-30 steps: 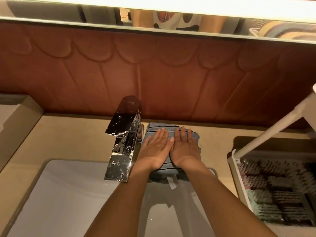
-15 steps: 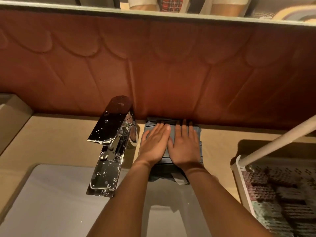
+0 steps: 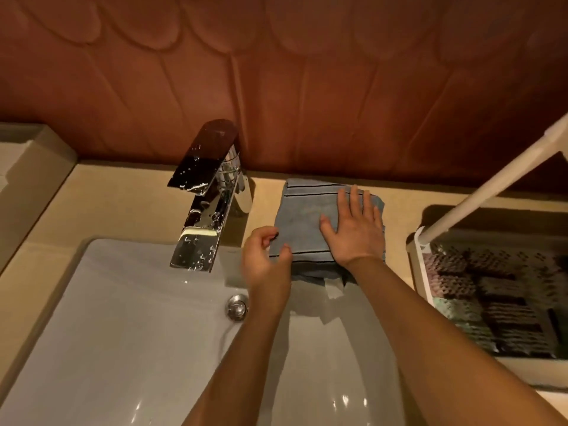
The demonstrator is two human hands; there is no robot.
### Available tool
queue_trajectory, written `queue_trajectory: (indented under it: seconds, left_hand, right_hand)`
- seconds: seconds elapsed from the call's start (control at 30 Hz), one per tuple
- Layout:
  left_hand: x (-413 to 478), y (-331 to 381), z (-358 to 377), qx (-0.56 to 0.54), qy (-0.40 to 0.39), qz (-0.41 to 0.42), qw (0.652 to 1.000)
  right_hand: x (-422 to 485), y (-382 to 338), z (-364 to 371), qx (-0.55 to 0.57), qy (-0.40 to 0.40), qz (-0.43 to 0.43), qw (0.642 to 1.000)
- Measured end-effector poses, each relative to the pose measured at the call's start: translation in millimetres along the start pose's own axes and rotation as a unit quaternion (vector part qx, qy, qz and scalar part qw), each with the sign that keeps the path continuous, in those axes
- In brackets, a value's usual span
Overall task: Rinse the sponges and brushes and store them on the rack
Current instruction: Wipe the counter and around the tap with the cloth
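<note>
one right hand (image 3: 356,238), fingers (image 3: 355,201) spread, flat on towel (image 3: 302,216) overhanging sink rim (image 3: 92,241); left hand (image 3: 266,265) loosely curled beside.

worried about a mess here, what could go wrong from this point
1. The towel overhangs the sink at its front edge; only the right hand lies flat on it, so it might slide into the basin.
2. The left hand, fingers curled, is close to the wet faucet and might bump it.
3. The rack of sponges stands close on the right; a swinging arm might hit it.
</note>
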State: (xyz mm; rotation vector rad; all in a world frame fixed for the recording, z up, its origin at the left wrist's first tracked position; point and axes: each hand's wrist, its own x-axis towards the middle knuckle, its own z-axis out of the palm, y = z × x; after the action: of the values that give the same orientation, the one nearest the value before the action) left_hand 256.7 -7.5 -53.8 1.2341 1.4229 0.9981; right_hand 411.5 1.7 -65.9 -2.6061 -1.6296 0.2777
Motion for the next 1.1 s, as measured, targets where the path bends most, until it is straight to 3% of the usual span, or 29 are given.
queue_trajectory:
  seconds: [0.07, 0.1, 0.2, 0.27, 0.67, 0.9, 1.0, 1.1]
  left_hand:
    - [-15, -4, -3, 0.002, 0.076, -0.055, 0.996]
    - [-18, -9, -2, 0.012, 0.076, -0.108, 0.991]
    - [-20, -13, 6, -0.012, -0.034, -0.263, 0.964]
    - [-22, -14, 13, -0.066, -0.106, -0.259, 0.958]
    - [-46, -15, -1, -0.085, -0.189, -0.159, 0.965]
    - [-67, -12, -12, -0.111, -0.219, -0.255, 0.935]
    - [-71, -6, -25, -0.103, -0.278, -0.310, 0.903]
    - [-81, 0, -33, -0.047, -0.341, -0.284, 0.895]
  right_hand:
    - [-7, 8, 0, -0.013, 0.003, 0.019, 1.000]
    - [-11, 12, 0, -0.020, 0.005, 0.026, 0.999]
    - [-23, 24, 3, -0.031, 0.013, 0.038, 0.999]
    - [-34, 27, 4, -0.028, 0.018, 0.047, 0.998]
    - [-76, 36, 7, -0.065, 0.009, 0.021, 0.998]
    - [-101, 38, 4, -0.051, -0.008, 0.001, 0.999]
    - [-116, 39, 4, -0.034, -0.017, -0.003, 0.999]
    - [-138, 41, 9, -0.021, -0.012, -0.011, 1.000]
